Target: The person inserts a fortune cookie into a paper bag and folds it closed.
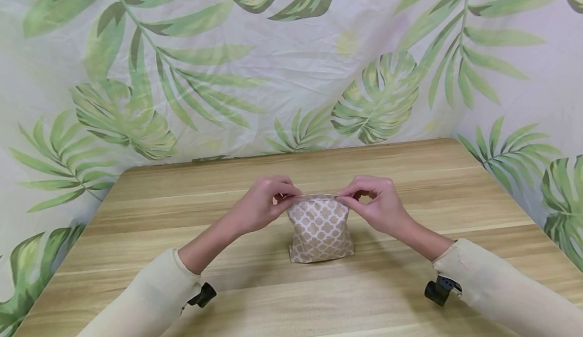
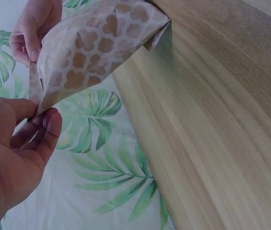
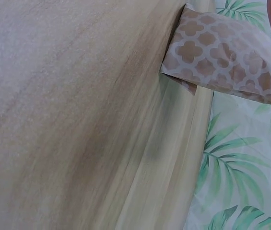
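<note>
A patterned paper bag (image 1: 321, 229) stands upright at the centre of the frame on the wooden tabletop (image 1: 410, 286). The left hand (image 1: 261, 206) pinches the bag's top edge at its left corner, grip clamped on the paper. The right hand (image 1: 379, 204) pinches the right corner likewise, before a leaf-print backdrop (image 1: 291, 64).

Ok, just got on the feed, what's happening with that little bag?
A person has both hands on the top edge of a small patterned paper bag that stands upright on the wooden table. The left hand pinches the top left corner and the right hand pinches the top right corner. The top edge looks pressed flat between them. Whether anything is inside cannot be seen. A leaf-print cloth hangs behind the table.
</note>
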Demonstrator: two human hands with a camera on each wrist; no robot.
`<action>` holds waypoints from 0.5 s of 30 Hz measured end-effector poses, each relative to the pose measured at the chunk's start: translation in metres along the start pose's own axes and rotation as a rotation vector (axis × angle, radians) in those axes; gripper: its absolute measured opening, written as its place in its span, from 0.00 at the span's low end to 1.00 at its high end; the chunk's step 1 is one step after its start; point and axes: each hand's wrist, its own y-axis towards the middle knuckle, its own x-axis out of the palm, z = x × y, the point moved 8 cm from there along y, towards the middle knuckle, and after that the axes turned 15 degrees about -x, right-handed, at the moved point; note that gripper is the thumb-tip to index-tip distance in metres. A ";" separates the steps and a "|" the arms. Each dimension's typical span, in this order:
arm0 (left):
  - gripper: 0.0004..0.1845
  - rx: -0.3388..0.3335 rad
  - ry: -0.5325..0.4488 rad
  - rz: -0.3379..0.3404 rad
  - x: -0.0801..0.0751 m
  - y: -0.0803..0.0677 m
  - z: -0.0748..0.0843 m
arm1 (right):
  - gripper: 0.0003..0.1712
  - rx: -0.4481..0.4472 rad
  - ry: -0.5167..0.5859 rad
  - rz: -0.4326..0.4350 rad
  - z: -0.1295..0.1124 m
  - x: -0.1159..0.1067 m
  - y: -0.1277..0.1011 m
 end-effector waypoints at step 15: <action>0.05 -0.104 0.161 -0.094 0.019 0.029 0.013 | 0.11 -0.023 -0.053 -0.023 0.000 0.004 0.006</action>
